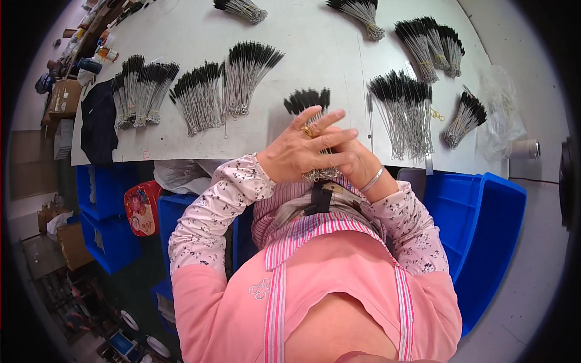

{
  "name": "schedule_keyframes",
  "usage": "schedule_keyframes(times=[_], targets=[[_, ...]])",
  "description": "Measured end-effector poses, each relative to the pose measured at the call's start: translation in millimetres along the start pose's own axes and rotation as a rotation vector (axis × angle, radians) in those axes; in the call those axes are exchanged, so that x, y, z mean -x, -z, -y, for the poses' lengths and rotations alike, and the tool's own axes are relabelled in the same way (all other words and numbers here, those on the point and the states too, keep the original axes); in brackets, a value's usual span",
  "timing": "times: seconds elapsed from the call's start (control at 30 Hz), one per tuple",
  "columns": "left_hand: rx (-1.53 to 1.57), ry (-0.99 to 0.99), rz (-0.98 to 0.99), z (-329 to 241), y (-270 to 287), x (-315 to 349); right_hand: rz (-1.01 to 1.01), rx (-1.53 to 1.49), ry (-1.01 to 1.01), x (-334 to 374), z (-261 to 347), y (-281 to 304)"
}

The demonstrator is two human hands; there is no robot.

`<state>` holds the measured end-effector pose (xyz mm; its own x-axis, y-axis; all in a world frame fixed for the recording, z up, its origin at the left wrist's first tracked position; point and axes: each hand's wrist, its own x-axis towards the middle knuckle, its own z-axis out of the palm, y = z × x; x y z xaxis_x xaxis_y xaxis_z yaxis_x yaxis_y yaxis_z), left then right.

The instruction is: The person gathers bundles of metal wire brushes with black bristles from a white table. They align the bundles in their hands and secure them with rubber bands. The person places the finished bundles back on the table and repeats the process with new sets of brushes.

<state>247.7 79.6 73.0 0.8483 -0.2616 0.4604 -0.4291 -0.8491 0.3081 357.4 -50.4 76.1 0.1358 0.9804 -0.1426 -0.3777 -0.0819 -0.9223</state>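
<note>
Table [327,60], whitish, took up most of the upper half of the frame; near edge just above mid-height. Fingers: grasping. Near frame centre my left hand [296,151] and right hand [360,160] held a bundle of wire brushes [307,100] between them, black bristles up, looped ends showing below. Fingers overlapped, partly spread; how firmly each hand pressed, I couldn't tell.

Surface, left: brush clusters [200,91] fanned side by side, bristles toward the top of the frame; dark cloth [97,121] over the corner. Surface, top: two bundles [360,15] near the frame's upper edge. Surface, right: broad fan of brushes [402,109], lone brush [370,109] just left of it, yellow bands [437,114] just right, more bundles [466,118] beyond. Clear plastic bag [502,109] lay at the right end, pale roll [526,149] just below.

Room: large blue crate [505,212] at lower right; blue crates [100,190] one above another at left, red case [140,209] beside them. Cardboard box [65,100] and clutter, upper left. Pale wall far right.
</note>
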Motion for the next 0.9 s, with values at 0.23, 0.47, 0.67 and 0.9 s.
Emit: schedule_keyframes(times=[0.23,0.47,0.67,0.9], targets=[[0.711,0.376,-0.497,12.4,-10.1,-24.4,-0.314,-0.260,-0.446,-18.7,14.7,28.3],[0.650,0.579,-0.702,38.6,-11.3,-26.8,-0.391,0.830,0.959,-43.3,101.2,-10.3],[0.876,0.535,-0.723,64.5,-7.9,-37.0,-0.062,1.843,0.406,-123.8,65.4,-18.6],[1.027,0.594,-0.680,75.9,-8.9,-23.1,-0.176,0.895,0.599,-116.9,64.2,-7.3]])
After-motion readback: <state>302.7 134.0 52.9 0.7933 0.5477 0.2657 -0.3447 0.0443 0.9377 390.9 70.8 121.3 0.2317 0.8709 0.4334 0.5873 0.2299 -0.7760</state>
